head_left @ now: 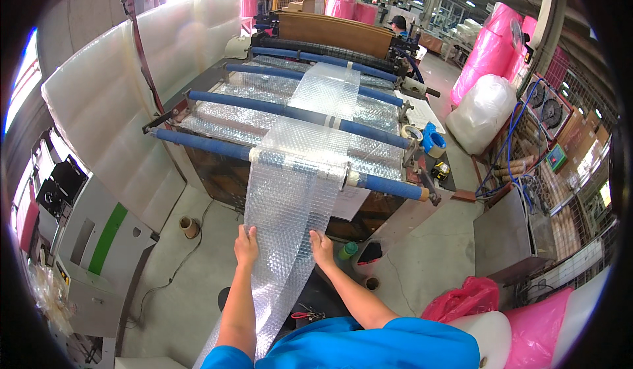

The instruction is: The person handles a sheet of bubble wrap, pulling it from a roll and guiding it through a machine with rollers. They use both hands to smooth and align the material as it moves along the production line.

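Note:
A long strip of clear bubble wrap (280, 204) runs toward me over the blue rollers of a machine and hangs down past my lap to the lower left. My left hand (246, 245) is closed on its left edge. On the opposite edge, my right hand (322, 247) pinches the film between thumb and fingers. Between the hands the strip is stretched fairly flat, with a fold along its right part. Above them, the strip passes over the front blue roller (204, 143), between two pale bands. A red-handled tool (303, 315) lies on a dark surface below the right forearm.
Tape rolls (433, 141) and a tape measure (440, 170) rest on the machine's right side. A cardboard tube (190, 227) and a cable are on the floor at left, near a grey cabinet (107, 239). A green bottle (348, 250) stands ahead. Pink-wrapped rolls (484, 49) stand far right.

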The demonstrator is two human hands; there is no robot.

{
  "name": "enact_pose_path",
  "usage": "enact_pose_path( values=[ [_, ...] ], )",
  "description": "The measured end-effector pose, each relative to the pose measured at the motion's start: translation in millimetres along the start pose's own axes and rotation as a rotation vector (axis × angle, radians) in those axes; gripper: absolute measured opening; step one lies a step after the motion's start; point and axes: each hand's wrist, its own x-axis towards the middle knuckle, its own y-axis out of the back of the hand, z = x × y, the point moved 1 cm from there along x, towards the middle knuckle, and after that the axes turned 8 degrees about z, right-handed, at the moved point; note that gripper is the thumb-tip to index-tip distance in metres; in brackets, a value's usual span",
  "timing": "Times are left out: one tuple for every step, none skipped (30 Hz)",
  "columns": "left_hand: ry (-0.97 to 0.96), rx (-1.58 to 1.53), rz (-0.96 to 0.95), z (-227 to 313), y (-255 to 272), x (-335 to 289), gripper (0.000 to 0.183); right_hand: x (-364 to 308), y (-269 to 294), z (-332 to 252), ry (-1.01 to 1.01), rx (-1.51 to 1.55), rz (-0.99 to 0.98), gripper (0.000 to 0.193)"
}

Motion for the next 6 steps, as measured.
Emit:
enact_pose_path(
  values=[
    [0.009,-0.007,-0.008,0.4,-0.2,0.3,0.035,0.1,0.6,1.3,0.003,-0.004,-0.002,0.04],
    [0.012,-0.001,-0.006,0.9,0.6,0.4,0.035,-0.7,0.9,-1.3,0.005,-0.005,-0.005,0.041],
    [0.015,0.006,-0.004,2.0,1.7,0.1,0.035,-1.2,1.3,-3.8,0.008,-0.007,-0.009,0.041],
    [0.018,0.012,-0.001,2.4,2.4,0.0,0.035,-1.1,1.6,-5.0,-0.01,-0.011,-0.018,0.041],
    [0.019,0.002,-0.015,0.7,2.1,0.1,0.035,-1.5,2.7,-6.3,-0.028,-0.016,-0.029,0.041],
    [0.02,-0.008,-0.029,-2.5,0.7,0.8,0.036,-1.6,3.9,-7.2,-0.046,-0.021,-0.039,0.041]
  ],
)
